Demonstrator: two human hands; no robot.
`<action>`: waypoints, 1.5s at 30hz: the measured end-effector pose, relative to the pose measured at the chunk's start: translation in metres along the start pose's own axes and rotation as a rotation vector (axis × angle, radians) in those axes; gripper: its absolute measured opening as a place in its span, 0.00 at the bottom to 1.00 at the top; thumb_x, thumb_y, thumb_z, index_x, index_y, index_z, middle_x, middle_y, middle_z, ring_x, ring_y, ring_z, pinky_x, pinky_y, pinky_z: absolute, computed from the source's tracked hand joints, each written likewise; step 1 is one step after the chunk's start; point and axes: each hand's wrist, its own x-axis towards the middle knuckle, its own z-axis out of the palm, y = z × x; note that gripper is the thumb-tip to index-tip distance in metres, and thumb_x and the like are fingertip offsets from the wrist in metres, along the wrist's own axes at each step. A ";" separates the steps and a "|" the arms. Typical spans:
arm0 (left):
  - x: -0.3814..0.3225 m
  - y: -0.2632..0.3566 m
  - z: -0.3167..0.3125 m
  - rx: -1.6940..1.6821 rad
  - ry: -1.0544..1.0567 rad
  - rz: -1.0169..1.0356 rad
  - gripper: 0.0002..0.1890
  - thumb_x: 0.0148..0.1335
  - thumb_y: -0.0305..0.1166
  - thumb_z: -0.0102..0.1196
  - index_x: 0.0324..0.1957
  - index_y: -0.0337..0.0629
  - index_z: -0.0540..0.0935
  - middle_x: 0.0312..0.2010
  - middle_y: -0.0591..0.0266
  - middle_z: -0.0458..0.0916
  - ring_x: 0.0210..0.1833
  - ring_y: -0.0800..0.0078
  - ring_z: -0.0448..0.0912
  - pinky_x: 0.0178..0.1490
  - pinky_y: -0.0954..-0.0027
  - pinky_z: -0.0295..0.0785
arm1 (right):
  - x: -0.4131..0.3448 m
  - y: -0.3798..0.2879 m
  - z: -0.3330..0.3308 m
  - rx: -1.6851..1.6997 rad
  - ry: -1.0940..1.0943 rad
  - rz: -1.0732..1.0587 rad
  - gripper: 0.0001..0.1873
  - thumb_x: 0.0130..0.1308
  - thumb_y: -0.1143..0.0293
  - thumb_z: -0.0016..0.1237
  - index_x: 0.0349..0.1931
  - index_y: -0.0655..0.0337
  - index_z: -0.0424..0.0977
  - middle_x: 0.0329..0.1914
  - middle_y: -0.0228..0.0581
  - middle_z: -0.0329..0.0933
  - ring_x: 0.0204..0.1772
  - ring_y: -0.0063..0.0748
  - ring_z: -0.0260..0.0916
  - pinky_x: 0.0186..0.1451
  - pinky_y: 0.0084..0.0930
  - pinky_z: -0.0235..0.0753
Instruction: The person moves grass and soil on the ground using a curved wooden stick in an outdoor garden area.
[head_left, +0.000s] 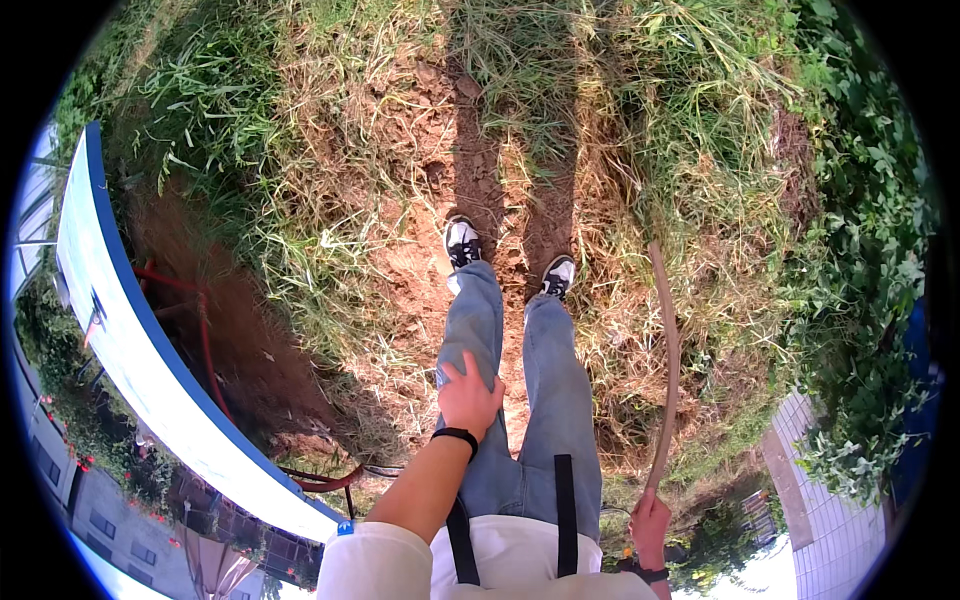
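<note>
My left hand (469, 396) rests on the thigh of my blue jeans, fingers spread, a black band on the wrist. Off to the right, my right hand (649, 519) grips the near end of a long, slightly bent wooden stick (667, 360). The stick's far end reaches down into cut grass (720, 217), so its tip is hard to make out. My black-and-white shoes (463, 241) stand on bare reddish soil (416, 247) scattered with dry grass.
A large white panel with a blue edge (161, 360) curves along the left, over a red metal frame (206, 337). Leafy climbing plants (870, 240) line the right side. Pale tiling (825, 480) shows at lower right, buildings (112, 517) at lower left.
</note>
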 end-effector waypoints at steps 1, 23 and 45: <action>-0.002 0.001 0.001 0.017 0.012 0.006 0.43 0.61 0.54 0.57 0.72 0.39 0.62 0.57 0.30 0.68 0.32 0.44 0.83 0.34 0.52 0.80 | -0.004 0.008 0.000 -0.014 0.021 -0.040 0.28 0.81 0.55 0.38 0.21 0.64 0.68 0.11 0.31 0.64 0.14 0.22 0.63 0.17 0.27 0.60; -0.013 0.000 0.020 0.070 0.097 0.015 0.42 0.61 0.55 0.55 0.71 0.40 0.63 0.56 0.32 0.68 0.32 0.40 0.83 0.33 0.49 0.79 | 0.259 -0.272 0.105 -0.288 0.245 -0.775 0.32 0.77 0.44 0.40 0.30 0.69 0.75 0.21 0.59 0.75 0.28 0.66 0.75 0.31 0.51 0.72; -0.015 0.001 0.031 0.098 0.132 0.040 0.42 0.60 0.55 0.56 0.71 0.40 0.63 0.55 0.36 0.69 0.32 0.42 0.82 0.30 0.51 0.79 | 0.118 -0.111 0.090 0.539 -0.264 0.010 0.31 0.79 0.42 0.35 0.25 0.58 0.63 0.12 0.27 0.59 0.11 0.20 0.56 0.13 0.22 0.55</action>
